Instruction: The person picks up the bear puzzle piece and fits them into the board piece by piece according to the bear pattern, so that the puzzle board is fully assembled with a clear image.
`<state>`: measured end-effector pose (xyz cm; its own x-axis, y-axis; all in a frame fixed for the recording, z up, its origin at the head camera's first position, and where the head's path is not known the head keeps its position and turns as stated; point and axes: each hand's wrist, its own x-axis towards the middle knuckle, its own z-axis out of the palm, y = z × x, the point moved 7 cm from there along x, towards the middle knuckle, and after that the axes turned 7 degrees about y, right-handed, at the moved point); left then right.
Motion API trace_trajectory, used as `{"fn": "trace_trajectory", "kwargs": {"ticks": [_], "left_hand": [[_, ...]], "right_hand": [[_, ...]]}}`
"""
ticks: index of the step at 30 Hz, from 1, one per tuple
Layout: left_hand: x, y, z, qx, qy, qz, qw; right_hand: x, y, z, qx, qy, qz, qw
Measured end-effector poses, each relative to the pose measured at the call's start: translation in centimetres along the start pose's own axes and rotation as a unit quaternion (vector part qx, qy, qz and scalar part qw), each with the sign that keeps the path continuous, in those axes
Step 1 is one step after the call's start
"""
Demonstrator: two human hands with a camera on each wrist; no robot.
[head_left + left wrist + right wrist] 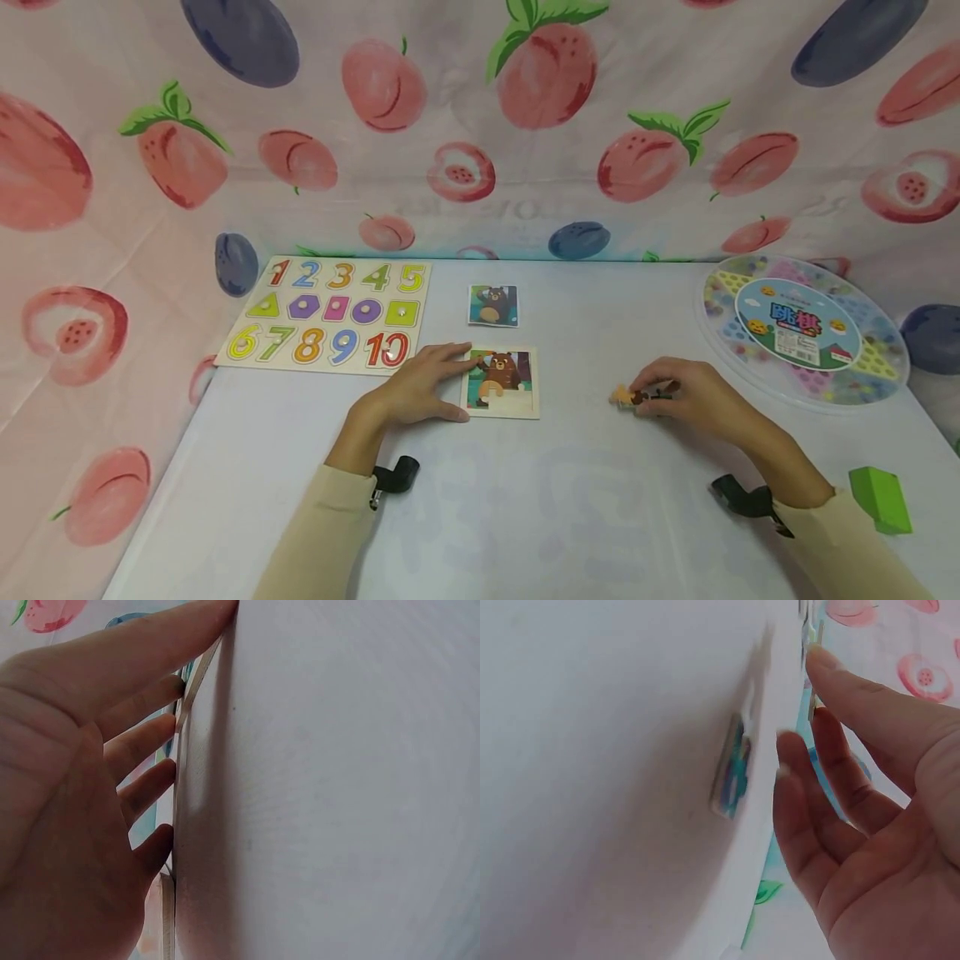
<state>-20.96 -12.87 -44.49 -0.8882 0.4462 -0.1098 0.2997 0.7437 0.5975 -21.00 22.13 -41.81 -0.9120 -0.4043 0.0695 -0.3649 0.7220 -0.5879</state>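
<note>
A square wooden bear puzzle board [517,406], partly filled, lies in the middle of the table with a bare pale area along its lower part. My left hand [423,383] rests at its left side, fingers extended, thumb by the lower-left corner. In the left wrist view the fingers [146,742] touch the board's thin edge. To the right, my right hand [693,398] pinches a small brown-and-peach puzzle piece [624,397] between thumb and fingers. In the right wrist view this held piece [816,701] is seen edge-on, and another puzzle piece [733,769] lies flat on the table.
A small bear picture card [493,306] lies behind the board. On the left is a number-and-shape board [348,329]. A round Chinese checkers box [798,325] occupies the back right, and a green block [880,500] lies near the right sleeve. A fruit-patterned cloth hangs behind.
</note>
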Motion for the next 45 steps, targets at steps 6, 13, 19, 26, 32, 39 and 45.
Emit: {"fn": "trace_trajectory", "kwargs": {"ticks": [6,13,19,26,32,39,45], "left_hand": [[-0.1,-0.2,0.1,0.000,-0.002,-0.004,1.0000],[-0.1,-0.3,0.1,-0.002,-0.002,-0.004,1.0000],[0.1,-0.2,0.1,-0.006,-0.001,-0.001,1.0000],[0.1,-0.3,0.2,-0.008,-0.001,-0.002,1.0000],[0.2,-0.3,0.2,-0.005,0.001,-0.002,1.0000],[0.2,-0.4,0.2,-0.004,0.000,-0.009,1.0000],[0.1,-0.3,0.1,-0.001,0.000,-0.008,1.0000]], "right_hand": [[0.3,-0.3,0.1,0.030,0.008,-0.006,0.9995],[0.8,-0.7,0.5,0.052,0.026,-0.020,0.9981],[1.9,-1.2,1.5,0.070,0.007,0.003,0.9975],[3.2,-2.4,3.4,0.086,-0.004,0.014,0.9962],[4.2,-4.4,5.1,0.106,-0.020,-0.002,0.9941],[5.4,-6.9,6.9,0.131,-0.022,-0.026,0.9908],[6.2,-8.7,8.3,0.131,-0.029,-0.040,0.9901]]}}
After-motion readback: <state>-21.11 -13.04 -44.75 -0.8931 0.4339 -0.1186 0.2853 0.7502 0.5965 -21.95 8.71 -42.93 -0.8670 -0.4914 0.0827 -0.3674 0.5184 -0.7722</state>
